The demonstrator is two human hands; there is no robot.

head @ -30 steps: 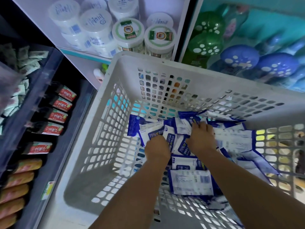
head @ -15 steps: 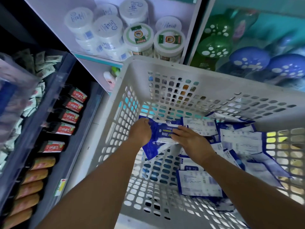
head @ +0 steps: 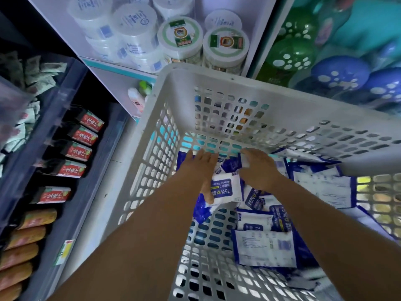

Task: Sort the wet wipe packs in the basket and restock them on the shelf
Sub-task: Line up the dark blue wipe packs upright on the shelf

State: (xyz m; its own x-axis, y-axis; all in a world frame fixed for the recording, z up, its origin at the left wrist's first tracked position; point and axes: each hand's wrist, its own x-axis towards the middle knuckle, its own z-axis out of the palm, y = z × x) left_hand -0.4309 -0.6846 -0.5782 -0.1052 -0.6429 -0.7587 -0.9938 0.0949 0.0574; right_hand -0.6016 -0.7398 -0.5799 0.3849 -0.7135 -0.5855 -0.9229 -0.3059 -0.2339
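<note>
You are looking down into a white perforated plastic basket (head: pixel 249 83) with both bare arms reaching in. The blue-and-white soft wet wipe packs (head: pixel 267 248) lie loose across its floor, mostly on your right side and towards the far wall.

Your left hand (head: pixel 200 168) sits at the far left of the pile, fingers fairly straight and pointing away from you, with the thumb hooked under the edge of one blue-and-white pack printed "75%" (head: pixel 226 189). That pack lies between your two hands, its long axis running left to right, and it is tilted up rather than flat. Your left hand is the nearer of the two to it — it already holds it from beneath.

Your right hand (head: pixel 258 170) is just beside it, fingers curled over a small white-and-blue pack (head: pixel 244 160) at the fingertips; how firmly it grips is hard to tell through the blur.

The next move probably turns on squaring these packs together before lifting them out. The white shelf unit of round white tubs (head: pixel 134 25) stands ahead, beyond the basket's far-left corner.
</note>
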